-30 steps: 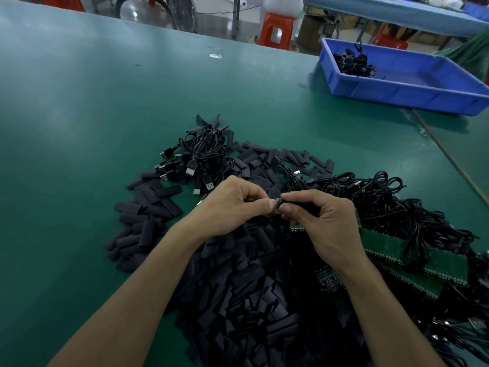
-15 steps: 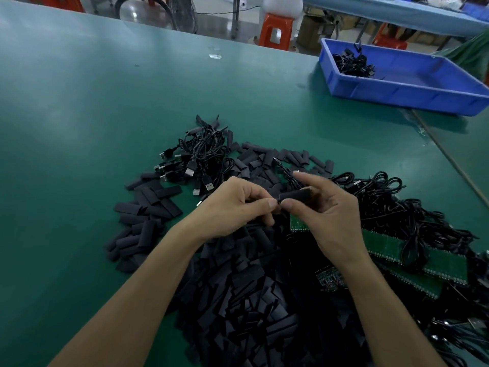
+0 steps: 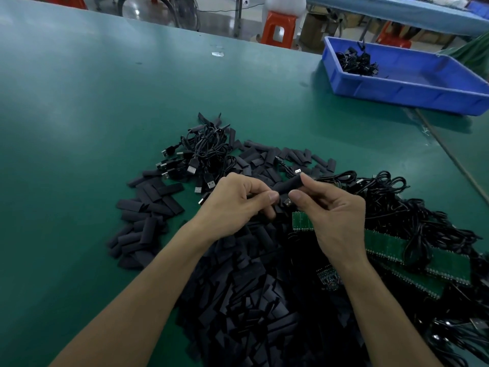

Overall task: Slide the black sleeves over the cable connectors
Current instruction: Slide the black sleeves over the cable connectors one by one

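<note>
Over a heap of black sleeves (image 3: 246,295), my right hand (image 3: 336,215) pinches one black sleeve (image 3: 288,185) between thumb and forefinger, tilted up to the right. My left hand (image 3: 235,205) pinches the near end of that sleeve with curled fingers. A silver USB connector (image 3: 288,202) shows just below the sleeve between my two thumbs. What my left fingers hold besides the sleeve is hidden. A bundle of black USB cables (image 3: 203,154) lies beyond my left hand.
Green circuit board strips (image 3: 412,250) tangled with more black cables (image 3: 412,207) lie on the right. A blue bin (image 3: 412,88) holding several cables stands at the back right. The green table (image 3: 79,115) spreads to the left. An orange stool (image 3: 277,29) stands beyond the far edge.
My right hand has turned the sleeve from level to tilted up and right. A silver connector now shows below it. My left hand stays in nearly the same place.
</note>
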`<state>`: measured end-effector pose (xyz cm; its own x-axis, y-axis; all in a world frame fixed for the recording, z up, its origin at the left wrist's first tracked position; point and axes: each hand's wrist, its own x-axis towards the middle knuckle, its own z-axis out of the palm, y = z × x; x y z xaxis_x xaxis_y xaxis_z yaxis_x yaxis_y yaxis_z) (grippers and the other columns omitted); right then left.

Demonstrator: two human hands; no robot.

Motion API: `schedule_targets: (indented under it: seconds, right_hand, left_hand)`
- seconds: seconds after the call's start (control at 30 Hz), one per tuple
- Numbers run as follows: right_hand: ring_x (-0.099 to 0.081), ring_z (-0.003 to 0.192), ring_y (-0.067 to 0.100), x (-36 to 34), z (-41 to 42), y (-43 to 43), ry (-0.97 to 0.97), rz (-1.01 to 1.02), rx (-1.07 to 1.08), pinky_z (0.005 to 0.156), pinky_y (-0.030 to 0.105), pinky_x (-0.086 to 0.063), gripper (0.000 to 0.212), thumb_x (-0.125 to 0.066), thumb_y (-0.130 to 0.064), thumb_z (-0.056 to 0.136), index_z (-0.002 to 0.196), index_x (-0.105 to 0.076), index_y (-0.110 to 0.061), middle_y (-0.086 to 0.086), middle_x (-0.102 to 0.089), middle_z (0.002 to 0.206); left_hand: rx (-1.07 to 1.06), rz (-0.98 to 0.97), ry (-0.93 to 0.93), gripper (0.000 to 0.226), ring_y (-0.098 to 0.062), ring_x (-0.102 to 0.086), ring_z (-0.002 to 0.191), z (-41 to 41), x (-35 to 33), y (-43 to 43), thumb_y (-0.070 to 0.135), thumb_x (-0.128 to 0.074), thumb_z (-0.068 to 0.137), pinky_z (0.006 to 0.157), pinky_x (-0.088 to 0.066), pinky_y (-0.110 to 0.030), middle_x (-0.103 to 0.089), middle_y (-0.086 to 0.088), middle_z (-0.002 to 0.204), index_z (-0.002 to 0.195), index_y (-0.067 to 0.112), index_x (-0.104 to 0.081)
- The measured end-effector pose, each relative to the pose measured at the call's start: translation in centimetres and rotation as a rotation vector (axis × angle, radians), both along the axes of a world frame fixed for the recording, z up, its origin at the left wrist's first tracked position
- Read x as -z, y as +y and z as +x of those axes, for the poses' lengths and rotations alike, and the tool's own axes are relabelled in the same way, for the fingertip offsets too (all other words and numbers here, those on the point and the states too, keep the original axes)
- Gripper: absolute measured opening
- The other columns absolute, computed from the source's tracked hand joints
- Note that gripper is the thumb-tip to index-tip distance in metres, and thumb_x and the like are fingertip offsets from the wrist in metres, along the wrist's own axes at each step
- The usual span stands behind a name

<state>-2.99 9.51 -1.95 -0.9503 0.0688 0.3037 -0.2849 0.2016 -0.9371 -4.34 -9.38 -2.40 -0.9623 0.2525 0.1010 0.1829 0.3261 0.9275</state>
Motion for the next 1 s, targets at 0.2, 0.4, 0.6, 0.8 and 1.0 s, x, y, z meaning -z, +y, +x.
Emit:
schedule_targets:
  seconds: [0.2, 0.4, 0.6, 0.8, 1.0]
  right_hand:
    - [-0.074, 0.086, 0.011, 0.1, 0.0, 0.1, -0.021, -0.030, 0.012, 0.081, 0.026, -0.059, 0.033, -0.077, -0.025, 0.075, 0.108, -0.073, -0.023, -0.007, -0.078, 0.094]
    - [-0.070, 0.088, 0.002, -0.3, 0.1, 0.1, -0.060, 0.241, -0.049, 0.084, 0.021, -0.057, 0.057, -0.076, -0.012, 0.087, 0.136, -0.055, -0.029, -0.014, -0.074, 0.093]
    - [-0.059, 0.109, 0.000, -4.3, 0.0, 1.7, -0.201, 0.927, -0.296, 0.100, 0.026, -0.048, 0.070, -0.083, -0.040, 0.078, 0.141, -0.052, -0.036, -0.018, -0.064, 0.117]
    - [-0.056, 0.110, 0.011, -4.9, 0.1, 2.9, -0.256, 1.145, -0.241, 0.101, 0.039, -0.047, 0.029, -0.070, -0.020, 0.085, 0.112, -0.068, -0.033, -0.013, -0.059, 0.113]
    - [-0.060, 0.103, 0.013, -4.3, -0.1, 3.2, -0.145, 1.065, -0.148, 0.088, 0.035, -0.050, 0.015, -0.065, -0.028, 0.096, 0.109, -0.072, -0.029, -0.013, -0.066, 0.108]
  left_hand:
    - [0.008, -0.015, 0.023, 0.022, -0.041, -0.049, 0.050, -0.4, 0.1, -0.4, 0.035, -0.063, 0.098, 0.047, -0.043, -0.052, -0.075, -0.002, 0.070, 0.083, 0.025, -0.077]
    - [-0.035, -0.007, 0.039, 0.021, -0.021, -0.060, 0.054, -0.2, -0.5, 0.0, 0.030, -0.062, 0.099, 0.054, -0.050, -0.034, -0.074, 0.009, 0.067, 0.083, 0.025, -0.074]
    - [-0.419, 0.059, 0.144, 0.022, -0.004, -0.064, 0.050, -1.1, -2.6, -2.4, 0.026, -0.065, 0.098, 0.048, -0.045, -0.011, -0.071, 0.009, 0.062, 0.078, 0.021, -0.073]
    - [-0.637, -0.138, 0.183, 0.030, -0.009, -0.061, 0.040, -5.7, -5.2, -5.2, 0.027, -0.063, 0.093, 0.042, -0.046, -0.018, -0.068, 0.002, 0.055, 0.067, 0.015, -0.072]
    - [-0.713, -0.506, 0.080, 0.043, -0.021, -0.050, 0.051, -10.4, -3.8, -5.8, 0.027, -0.063, 0.094, 0.064, -0.052, -0.036, -0.052, -0.007, 0.055, 0.059, 0.001, -0.059]
